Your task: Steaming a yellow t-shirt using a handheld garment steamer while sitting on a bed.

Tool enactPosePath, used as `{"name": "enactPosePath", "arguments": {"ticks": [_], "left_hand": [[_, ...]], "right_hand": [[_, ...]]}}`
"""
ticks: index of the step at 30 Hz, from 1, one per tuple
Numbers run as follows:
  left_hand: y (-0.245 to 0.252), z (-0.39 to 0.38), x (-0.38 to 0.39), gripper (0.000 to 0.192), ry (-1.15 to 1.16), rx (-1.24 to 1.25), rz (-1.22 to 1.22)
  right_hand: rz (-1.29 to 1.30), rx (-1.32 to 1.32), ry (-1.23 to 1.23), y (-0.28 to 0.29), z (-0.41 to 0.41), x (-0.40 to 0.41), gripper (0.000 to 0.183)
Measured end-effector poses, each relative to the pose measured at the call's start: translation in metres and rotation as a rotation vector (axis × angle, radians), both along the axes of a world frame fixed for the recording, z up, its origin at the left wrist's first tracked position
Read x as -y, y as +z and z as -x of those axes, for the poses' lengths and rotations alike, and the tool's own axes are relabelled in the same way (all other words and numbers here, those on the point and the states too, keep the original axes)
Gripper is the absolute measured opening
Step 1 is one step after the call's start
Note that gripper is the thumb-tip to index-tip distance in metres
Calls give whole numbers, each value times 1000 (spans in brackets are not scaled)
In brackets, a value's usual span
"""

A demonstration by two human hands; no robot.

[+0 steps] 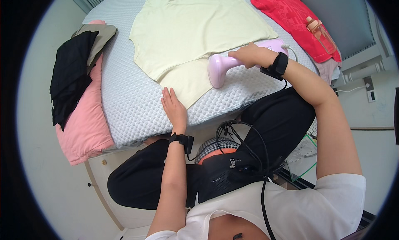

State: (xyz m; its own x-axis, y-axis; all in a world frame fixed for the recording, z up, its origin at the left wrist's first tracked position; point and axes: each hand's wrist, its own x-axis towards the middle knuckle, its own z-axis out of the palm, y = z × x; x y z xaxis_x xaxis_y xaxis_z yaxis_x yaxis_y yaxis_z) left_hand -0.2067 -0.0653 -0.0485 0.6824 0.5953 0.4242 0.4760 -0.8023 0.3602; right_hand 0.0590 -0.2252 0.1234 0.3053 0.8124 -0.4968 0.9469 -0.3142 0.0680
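Observation:
A pale yellow T-shirt (180, 31) lies spread on the white quilted bed (131, 115), with a small dark logo near its far edge. My right hand (251, 55) grips the handle of a lilac handheld garment steamer (216, 71). The steamer's head rests at the shirt's near part, over a sleeve (187, 79); its soleplate is turned away from view. Flat beside the sleeve's near corner, my left hand (173, 107) holds nothing, its fingertips at the cloth's edge.
Folded black clothing (73, 71) and a grey-brown garment (101, 42) lie on a pink quilt (85, 127) at left. At right, a clear bottle (322, 37) lies on red cloth (286, 15). The steamer's cord (293, 51) trails right. Black cables (243, 130) hang near my lap.

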Motion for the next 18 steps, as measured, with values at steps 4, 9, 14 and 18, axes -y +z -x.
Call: {"name": "enactPosePath", "arguments": {"ticks": [4, 9, 14, 18], "left_hand": [[0, -1, 0, 40, 3, -8, 10], [3, 2, -1, 40, 6, 124, 106], [15, 19, -14, 34, 503, 897, 766], [53, 40, -22, 32, 502, 930, 695]], "right_hand": [[8, -8, -22, 3, 1, 0, 45], [5, -13, -23, 2, 1, -1, 46], [-27, -54, 11, 7, -7, 1, 48], [-54, -64, -6, 18, -6, -4, 50]]}}
